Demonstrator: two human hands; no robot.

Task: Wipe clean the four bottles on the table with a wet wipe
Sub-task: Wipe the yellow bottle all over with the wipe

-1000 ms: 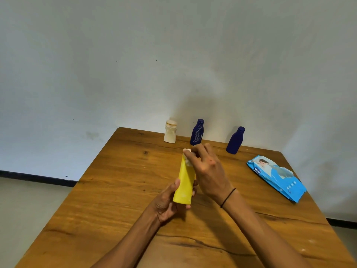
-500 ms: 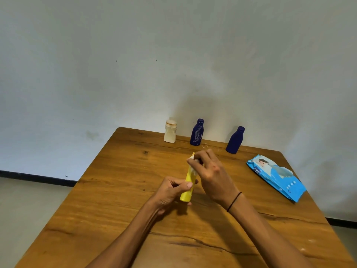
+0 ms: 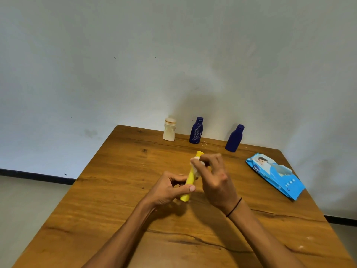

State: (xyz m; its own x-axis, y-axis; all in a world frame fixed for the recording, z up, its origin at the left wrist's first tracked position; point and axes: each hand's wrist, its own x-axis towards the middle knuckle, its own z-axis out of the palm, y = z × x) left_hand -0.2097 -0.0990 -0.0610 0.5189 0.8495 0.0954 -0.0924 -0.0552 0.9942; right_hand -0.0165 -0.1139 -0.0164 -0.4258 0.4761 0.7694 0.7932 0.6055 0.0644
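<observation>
While your left hand grips the yellow bottle | right hand pinches the wipe near 12 o'clock | risk: a wet, loosely held bottle could slip onto the surface.

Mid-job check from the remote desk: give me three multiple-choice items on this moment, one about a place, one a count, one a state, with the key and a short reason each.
1. Where does the wet wipe pack lie?
A. On the table's right side
B. Beside the cream bottle
C. On the floor

2. How many dark blue bottles stand at the table's far edge?
A. One
B. Two
C. Three

3. What is the state of the yellow bottle?
A. Standing alone by the wall
B. Lying flat, untouched
C. Held in both hands

Key:
1 A, the pack rests on the table, right of the hands.
2 B, one blue bottle and another stand beside the cream bottle.
3 C, the left hand grips its lower part while the right hand presses a white wipe near its top.
</observation>
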